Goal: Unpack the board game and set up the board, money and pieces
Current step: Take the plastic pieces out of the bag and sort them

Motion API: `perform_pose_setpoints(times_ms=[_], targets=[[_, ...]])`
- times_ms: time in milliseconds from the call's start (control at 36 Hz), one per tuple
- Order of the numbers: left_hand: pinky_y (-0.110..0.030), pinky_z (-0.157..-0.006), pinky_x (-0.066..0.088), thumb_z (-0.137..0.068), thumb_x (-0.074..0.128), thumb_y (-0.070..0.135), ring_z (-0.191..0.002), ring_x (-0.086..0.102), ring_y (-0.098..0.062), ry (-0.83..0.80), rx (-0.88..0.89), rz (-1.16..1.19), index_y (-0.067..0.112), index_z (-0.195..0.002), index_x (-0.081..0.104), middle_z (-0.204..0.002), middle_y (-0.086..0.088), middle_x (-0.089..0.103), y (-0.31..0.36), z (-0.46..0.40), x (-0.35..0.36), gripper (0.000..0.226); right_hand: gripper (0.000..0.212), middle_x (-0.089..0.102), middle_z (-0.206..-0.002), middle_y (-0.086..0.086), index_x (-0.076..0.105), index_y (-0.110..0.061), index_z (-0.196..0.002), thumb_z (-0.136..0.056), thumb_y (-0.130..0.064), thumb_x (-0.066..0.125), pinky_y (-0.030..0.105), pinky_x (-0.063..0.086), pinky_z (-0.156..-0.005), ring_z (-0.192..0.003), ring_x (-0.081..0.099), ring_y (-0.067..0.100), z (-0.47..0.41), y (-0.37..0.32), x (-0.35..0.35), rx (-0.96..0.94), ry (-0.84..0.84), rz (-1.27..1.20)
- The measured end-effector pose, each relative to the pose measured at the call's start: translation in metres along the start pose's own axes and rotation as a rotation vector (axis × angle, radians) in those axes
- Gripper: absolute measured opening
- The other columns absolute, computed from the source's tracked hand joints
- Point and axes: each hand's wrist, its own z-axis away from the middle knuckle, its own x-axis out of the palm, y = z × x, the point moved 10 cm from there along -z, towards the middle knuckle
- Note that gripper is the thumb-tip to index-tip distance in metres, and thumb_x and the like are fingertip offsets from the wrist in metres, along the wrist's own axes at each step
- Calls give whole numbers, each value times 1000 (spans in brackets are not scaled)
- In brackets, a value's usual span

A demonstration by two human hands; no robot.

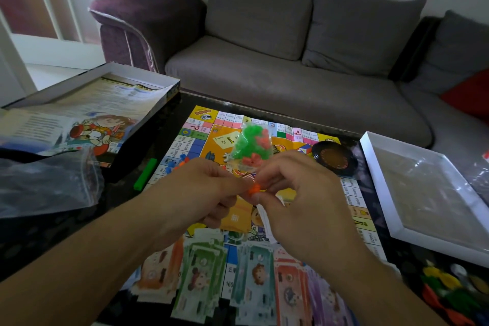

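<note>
The colourful game board (195, 140) lies unfolded on the dark table. Above it I hold a small clear bag (251, 144) of green and red plastic pieces. My left hand (201, 188) and my right hand (299, 188) both pinch the bag's lower end, where an orange bit (255, 189) shows between the fingers. Stacks of paper money (254, 280) in orange, green, teal, red and purple lie in a row along the board's near edge. Loose blue and orange pieces (177, 163) sit on the board's left side.
The box lid (87, 114) with a rule sheet sits at the left, by a clear plastic bag (47, 182). A green stick (145, 174) lies beside the board. A black round dish (334, 157), the white box tray (423, 193) and coloured pawns (449, 288) are at the right. A grey sofa (291, 66) stands behind.
</note>
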Motion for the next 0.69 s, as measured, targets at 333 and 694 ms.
perform_pose_setpoints(times_ms=[333,694], targets=[[-22,-41,30,-96,72,28,-40,29,-12,174,43,-5,12,-62,75,-48,3,36,-4,-2,-3,38,40,59,-90,-16,61,-27,-95,-78,-5,90,25,53,-73,-83,61,6,-3,-1,5,68,-49,71],[-25,-45,24,-94,73,23,-49,20,-16,34,33,1,2,-68,65,-57,-1,26,0,1,2,34,40,60,-101,-15,63,-24,-105,-81,-1,85,20,52,-74,-89,60,3,0,-10,6,-62,-108,65]])
